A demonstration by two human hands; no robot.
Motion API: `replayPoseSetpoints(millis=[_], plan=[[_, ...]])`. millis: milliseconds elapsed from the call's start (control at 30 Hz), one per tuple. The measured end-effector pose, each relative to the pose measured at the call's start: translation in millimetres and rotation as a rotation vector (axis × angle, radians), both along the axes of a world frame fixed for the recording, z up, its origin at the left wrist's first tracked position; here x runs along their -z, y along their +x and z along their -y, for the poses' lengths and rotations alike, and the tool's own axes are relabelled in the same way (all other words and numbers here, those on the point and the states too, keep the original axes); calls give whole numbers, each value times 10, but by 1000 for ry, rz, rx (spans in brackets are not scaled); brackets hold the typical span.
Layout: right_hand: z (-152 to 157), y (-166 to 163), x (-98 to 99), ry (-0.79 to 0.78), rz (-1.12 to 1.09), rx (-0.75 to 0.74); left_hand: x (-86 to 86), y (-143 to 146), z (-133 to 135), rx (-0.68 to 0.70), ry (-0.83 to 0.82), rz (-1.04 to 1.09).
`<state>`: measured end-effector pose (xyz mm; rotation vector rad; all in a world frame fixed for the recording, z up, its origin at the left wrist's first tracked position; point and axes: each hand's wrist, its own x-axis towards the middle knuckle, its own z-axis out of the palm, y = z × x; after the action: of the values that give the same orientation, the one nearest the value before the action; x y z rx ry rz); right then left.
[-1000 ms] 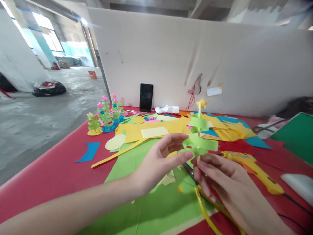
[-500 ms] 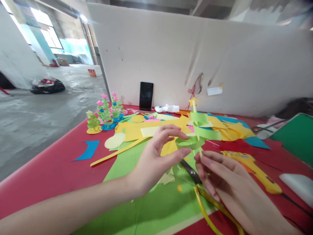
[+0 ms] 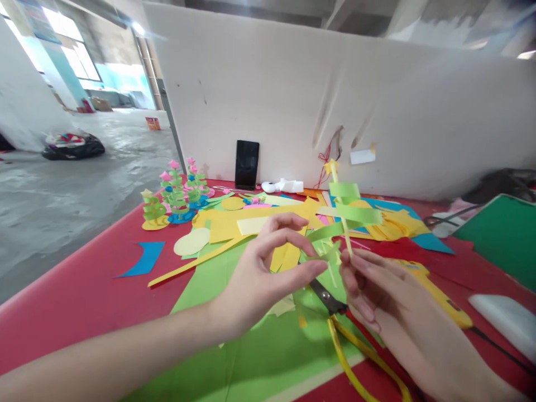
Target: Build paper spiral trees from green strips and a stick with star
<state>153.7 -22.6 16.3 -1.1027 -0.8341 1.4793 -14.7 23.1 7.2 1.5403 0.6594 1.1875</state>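
Observation:
My right hand [image 3: 377, 290] pinches the lower end of a thin pale-yellow paper stick [image 3: 347, 237], which stands nearly upright with a yellow star [image 3: 331, 167] at its top. A green paper strip [image 3: 360, 215] coils loosely around the stick. The strip's lower end reaches to my left hand [image 3: 276, 262], whose thumb and forefinger are closed on it. Below the hands, scissors [image 3: 329, 298] with yellow handles lie on a large green paper sheet [image 3: 201, 346].
Small finished paper trees [image 3: 178, 195] stand at the back left, by a propped phone [image 3: 247, 164]. A yellow glue gun [image 3: 444, 298] lies right, partly behind my right hand. Yellow paper pieces [image 3: 226, 223] cover the table's middle; a blue scrap [image 3: 144, 259] lies left.
My left hand's thumb and forefinger have closed on the strip's lower end, and the lower loop has been drawn away from the stick. The whole view has shifted slightly.

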Motion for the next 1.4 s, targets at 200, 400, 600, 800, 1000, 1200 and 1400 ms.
replayPoseSetpoints(millis=[200, 400, 600, 800, 1000, 1200, 1400], plan=[[-1, 32, -37, 16, 23, 71, -24, 1, -1, -17, 15, 14], [-47, 68, -60, 33, 24, 127, -46, -16, -2, -51, 17, 40], [-58, 87, -103, 72, 51, 147, -58, -5, -9, -67, 4, 34], [-96, 97, -87, 83, 55, 133, -21, -13, -97, -39, -108, 63], [-144, 86, -43, 93, 4, 157, 79, -39, -249, 66, -227, 132], [-80, 55, 44, 60, -31, 59, 156, -155, -155, 70, -337, -117], [-5, -16, 166, -107, -97, -96, 209, -227, 61, 157, -463, -123]])
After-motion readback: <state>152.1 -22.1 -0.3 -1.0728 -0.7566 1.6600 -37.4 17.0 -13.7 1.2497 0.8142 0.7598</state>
